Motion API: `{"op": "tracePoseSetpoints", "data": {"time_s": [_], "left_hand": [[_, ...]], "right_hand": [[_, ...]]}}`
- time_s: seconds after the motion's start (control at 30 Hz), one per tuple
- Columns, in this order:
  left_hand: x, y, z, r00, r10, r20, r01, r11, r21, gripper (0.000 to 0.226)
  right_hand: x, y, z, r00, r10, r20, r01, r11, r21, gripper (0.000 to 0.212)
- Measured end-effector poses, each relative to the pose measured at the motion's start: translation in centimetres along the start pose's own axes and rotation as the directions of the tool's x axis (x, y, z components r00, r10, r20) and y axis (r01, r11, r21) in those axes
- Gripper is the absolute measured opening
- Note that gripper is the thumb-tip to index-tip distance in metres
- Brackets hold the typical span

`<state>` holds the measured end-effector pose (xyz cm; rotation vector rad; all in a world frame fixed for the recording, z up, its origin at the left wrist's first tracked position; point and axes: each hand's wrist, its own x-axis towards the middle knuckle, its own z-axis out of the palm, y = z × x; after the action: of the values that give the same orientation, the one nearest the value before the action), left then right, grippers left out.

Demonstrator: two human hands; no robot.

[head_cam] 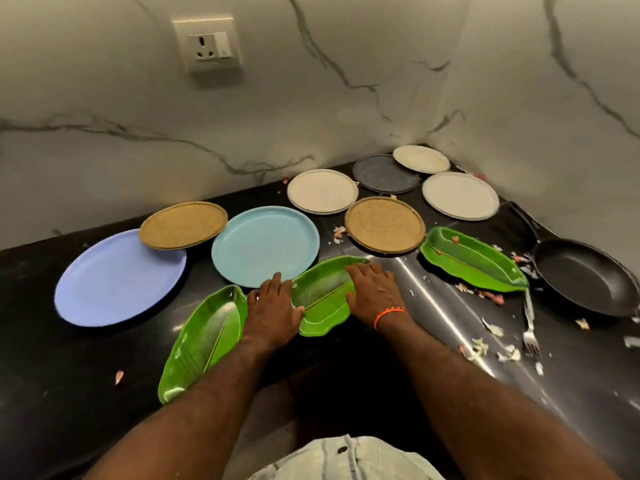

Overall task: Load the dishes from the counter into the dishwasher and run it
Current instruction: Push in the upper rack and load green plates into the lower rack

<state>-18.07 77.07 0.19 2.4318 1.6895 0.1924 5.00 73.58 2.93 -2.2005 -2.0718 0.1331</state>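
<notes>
A green leaf-shaped plate [323, 294] lies on the black counter [52, 375] right in front of me. My left hand [273, 308] grips its left edge, thumb over the rim. My right hand [372, 294] holds its right edge, fingers curled over the far rim. A second green leaf plate [204, 341] lies at the counter's front edge beside my left hand, and a third [474, 259] sits to the right. Round plates spread behind: a purple-blue one [114, 282], a light blue one [265, 245], two brown ones [183, 225] [384, 225], white ones [322, 190] [460, 195] and a dark grey one [384, 173].
A black frying pan [585, 275] stands at the far right with a fork [530, 323] lying before it. Food scraps [491, 344] litter the right side of the counter. Marble walls meet in a corner behind the plates; a wall socket [207, 46] is up left.
</notes>
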Motion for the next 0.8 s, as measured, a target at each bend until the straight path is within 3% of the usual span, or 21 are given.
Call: {"op": "tracePoseSetpoints", "data": {"time_s": [0.2,0.4,0.63,0.8], "left_hand": [[0.9,1.0,0.1,0.994,-0.107,-0.015,0.108,0.993,0.05,0.057],[0.9,1.8,0.5,0.988,-0.154,0.022,0.154,0.988,-0.001,0.052],[1.1,2.3,0.7,0.99,-0.143,-0.021,0.143,0.99,0.009,0.058],[1.9,3.1,0.8,0.994,-0.071,-0.089,0.073,0.997,0.022,0.053]], "right_hand": [[5.4,0.4,0.2,0.989,-0.078,0.126,0.078,0.997,0.001,0.069],[8.2,-0.2,0.6,0.953,-0.118,0.278,0.135,0.99,-0.042,0.063],[7.7,2.1,0.9,0.973,-0.138,0.184,0.145,0.989,-0.029,0.042],[5.9,3.7,1.4,0.986,-0.164,-0.038,0.168,0.977,0.135,0.036]]}}
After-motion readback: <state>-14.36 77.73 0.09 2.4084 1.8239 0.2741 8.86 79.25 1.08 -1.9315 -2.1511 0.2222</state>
